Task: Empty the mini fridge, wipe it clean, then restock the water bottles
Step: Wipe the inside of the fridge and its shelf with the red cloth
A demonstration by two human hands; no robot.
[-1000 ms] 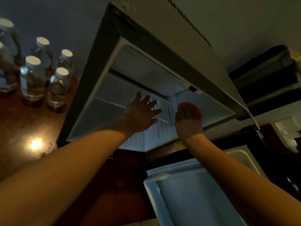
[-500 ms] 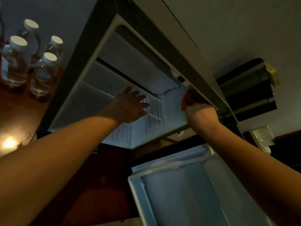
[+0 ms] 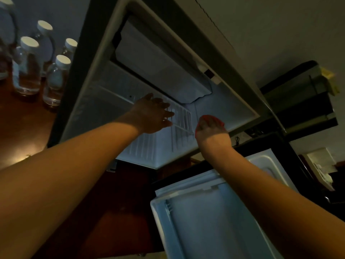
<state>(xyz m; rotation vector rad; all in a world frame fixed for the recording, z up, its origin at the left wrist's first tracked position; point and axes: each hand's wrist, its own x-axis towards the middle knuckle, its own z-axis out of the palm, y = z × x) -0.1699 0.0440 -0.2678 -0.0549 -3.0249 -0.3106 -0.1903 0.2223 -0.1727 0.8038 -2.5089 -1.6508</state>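
At the upper centre of my frame, the mini fridge [image 3: 186, 58] shows a matt dark outer frame and a smooth white plastic lining with moulded ribs. I see a thin white wire shelf [image 3: 182, 117] at mid-frame, coated and slightly glossy. The red cloth [image 3: 211, 118] beside it looks soft and matt. At the upper left, the water bottles [image 3: 56, 79] are clear glossy plastic with matt white caps, standing on a polished reddish wood table [image 3: 20, 118]. The door [image 3: 214, 221], lower right, is smooth white plastic.
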